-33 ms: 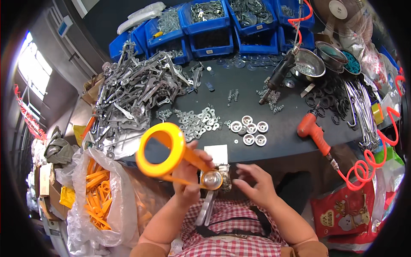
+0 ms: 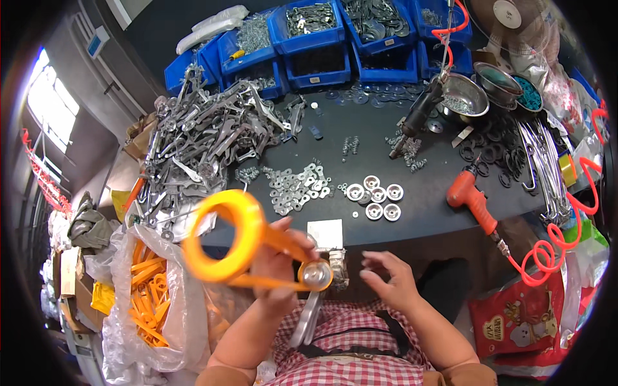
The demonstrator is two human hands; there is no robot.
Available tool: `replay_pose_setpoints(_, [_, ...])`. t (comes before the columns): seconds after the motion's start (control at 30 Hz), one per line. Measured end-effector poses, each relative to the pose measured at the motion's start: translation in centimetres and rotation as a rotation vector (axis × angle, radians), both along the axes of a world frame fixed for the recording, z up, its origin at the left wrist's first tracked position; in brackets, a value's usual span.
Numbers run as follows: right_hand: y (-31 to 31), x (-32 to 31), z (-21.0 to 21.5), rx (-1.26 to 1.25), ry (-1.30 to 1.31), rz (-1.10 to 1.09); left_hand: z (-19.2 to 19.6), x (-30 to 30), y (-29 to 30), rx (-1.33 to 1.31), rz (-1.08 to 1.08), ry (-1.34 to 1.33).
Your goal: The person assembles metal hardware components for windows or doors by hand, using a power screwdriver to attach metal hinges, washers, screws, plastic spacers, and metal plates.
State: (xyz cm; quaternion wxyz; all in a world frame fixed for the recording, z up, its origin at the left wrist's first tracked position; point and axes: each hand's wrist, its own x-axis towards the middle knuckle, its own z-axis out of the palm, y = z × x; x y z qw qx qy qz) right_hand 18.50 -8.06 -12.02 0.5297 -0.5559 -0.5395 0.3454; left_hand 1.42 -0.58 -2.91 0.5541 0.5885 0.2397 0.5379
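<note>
My left hand [image 2: 275, 260] grips an orange plastic part with a large ring [image 2: 250, 226] and two bars running to a small round end. Inside that small end sits a shiny silver wheel [image 2: 316, 275], in front of my waist. Two slim metal handles [image 2: 308, 321] extend below it toward my apron. Just right of the wheel stands a small metal fixture [image 2: 338, 267], partly covered. My right hand [image 2: 393, 280] is beside the fixture, apart from it, its fingers spread and holding nothing.
Several silver wheels [image 2: 377, 193] and flat link plates [image 2: 296, 186] lie on the dark table. A heap of metal levers [image 2: 212, 128] is at left, above a bag of orange parts [image 2: 149, 296]. A red power driver [image 2: 473, 199] with a coiled hose lies right; blue bins [image 2: 315, 61] line the back.
The large orange ring has swung left and slightly down with my left hand. The small end has shifted slightly left. My right hand has drawn a little to the right, away from the fixture.
</note>
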Motion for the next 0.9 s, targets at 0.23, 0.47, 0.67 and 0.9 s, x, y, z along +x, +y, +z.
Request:
replay_pose_setpoints(0.23, [-3.8, 0.2, -9.6, -0.078, 0.083, 0.285, 12.3, -2.4, -0.6, 0.218, -0.169, -0.383])
replay_pose_setpoints(0.47, [-6.3, -0.1, -9.3, -0.102, 0.556, 0.62, 15.7, -6.8, 0.3, 0.286, -0.131, -0.501])
replay_pose_setpoints(0.67, [-6.2, -2.1, -7.6, -0.012, 0.955, 0.534, 14.6, -5.9, 2.5, 0.246, -0.268, -0.585])
replay_pose_setpoints(0.9, [-2.4, -3.9, 0.4, -0.855, 1.565, 0.067, 8.6, 1.3, 0.7, 0.143, -0.667, -0.454])
